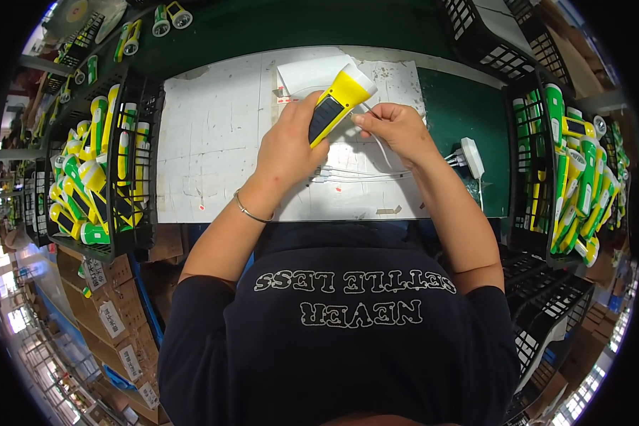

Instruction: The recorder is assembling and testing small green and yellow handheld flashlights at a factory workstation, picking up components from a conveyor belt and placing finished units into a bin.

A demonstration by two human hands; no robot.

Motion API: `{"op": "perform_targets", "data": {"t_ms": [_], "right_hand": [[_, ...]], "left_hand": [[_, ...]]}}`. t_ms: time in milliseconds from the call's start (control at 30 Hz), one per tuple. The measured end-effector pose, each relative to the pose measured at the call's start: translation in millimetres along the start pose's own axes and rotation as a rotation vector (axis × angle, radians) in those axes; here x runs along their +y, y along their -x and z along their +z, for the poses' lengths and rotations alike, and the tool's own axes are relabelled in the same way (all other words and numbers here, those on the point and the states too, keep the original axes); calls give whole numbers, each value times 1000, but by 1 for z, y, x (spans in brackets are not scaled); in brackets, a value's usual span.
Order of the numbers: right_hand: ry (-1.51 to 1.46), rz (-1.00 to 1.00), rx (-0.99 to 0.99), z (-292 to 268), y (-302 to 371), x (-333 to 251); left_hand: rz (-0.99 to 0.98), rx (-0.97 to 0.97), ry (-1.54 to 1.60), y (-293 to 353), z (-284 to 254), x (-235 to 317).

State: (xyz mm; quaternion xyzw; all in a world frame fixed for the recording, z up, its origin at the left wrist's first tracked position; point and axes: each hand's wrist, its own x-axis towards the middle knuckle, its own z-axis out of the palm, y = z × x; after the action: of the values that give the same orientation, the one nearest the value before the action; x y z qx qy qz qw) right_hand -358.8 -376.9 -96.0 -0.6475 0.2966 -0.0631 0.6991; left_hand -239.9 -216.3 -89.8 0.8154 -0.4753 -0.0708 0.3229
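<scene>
My left hand (291, 140) is wrapped round the body of a yellow flashlight (348, 91), tilted with its pale head up and to the right. A dark panel (325, 119) faces up along its side. Close to the flashlight's right side, my right hand (399, 131) pinches a thin white cable (383, 150); whether its tip touches the flashlight is hard to tell. Below the hands, several white cables with small plugs (323, 174) lie on the white work surface (213, 142). They run right toward a white charger block (471, 157).
At the left stands a black crate (143, 192) full of yellow and green flashlights; a similar crate (539, 213) stands at the right. A white sheet (309, 74) lies behind my hands. More flashlights (162, 27) sit at the far left. Black baskets (486, 50) occupy the far right.
</scene>
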Motion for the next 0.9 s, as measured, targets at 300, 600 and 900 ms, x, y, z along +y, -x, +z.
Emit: {"op": "perform_targets", "data": {"t_ms": [300, 600, 900], "right_hand": [[41, 98, -16, -3, -3, 2], [67, 84, 28, -5, -5, 4], [-82, 1, 128, 9, 1, 11]], "left_hand": [[-87, -42, 68, 8, 11, 1], [-117, -70, 80, 11, 17, 2], [-145, -19, 62, 6, 15, 8]]}}
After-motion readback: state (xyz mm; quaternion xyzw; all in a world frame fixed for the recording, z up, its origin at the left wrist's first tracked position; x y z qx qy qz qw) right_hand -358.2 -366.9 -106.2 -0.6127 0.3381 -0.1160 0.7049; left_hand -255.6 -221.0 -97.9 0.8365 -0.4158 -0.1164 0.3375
